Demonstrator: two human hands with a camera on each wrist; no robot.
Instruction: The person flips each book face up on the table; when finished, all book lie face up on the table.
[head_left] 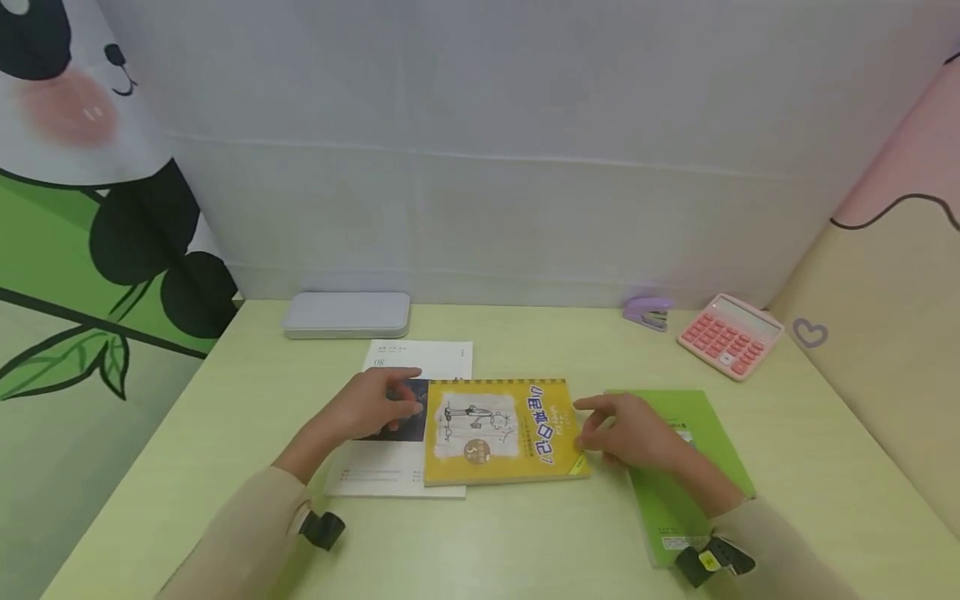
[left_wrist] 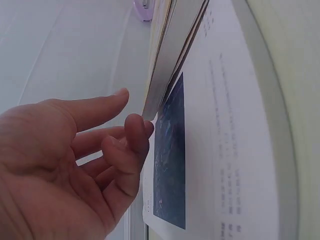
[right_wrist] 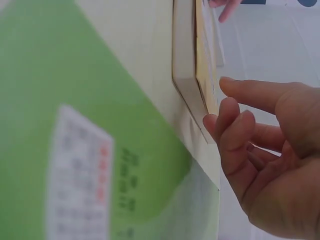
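A yellow comic book (head_left: 543,471) lies in the middle of the table, its left part over a white book (head_left: 397,483) with a dark picture. My left hand (head_left: 372,402) hovers over the white book, beside the yellow book's left edge; its fingers are loosely bent with nothing between them, as the left wrist view (left_wrist: 75,160) also shows. At the yellow book's right edge is my right hand (head_left: 630,429), fingertips right by the edge and thumb apart from the fingers. Below the right hand and forearm lies a green book (head_left: 690,417), partly hidden by them.
At the back left stands a grey flat case (head_left: 347,315). A purple stapler (head_left: 648,312) and a pink calculator (head_left: 731,336) sit at the back right. A white cloth wall (head_left: 510,217) rises behind the table (head_left: 540,550).
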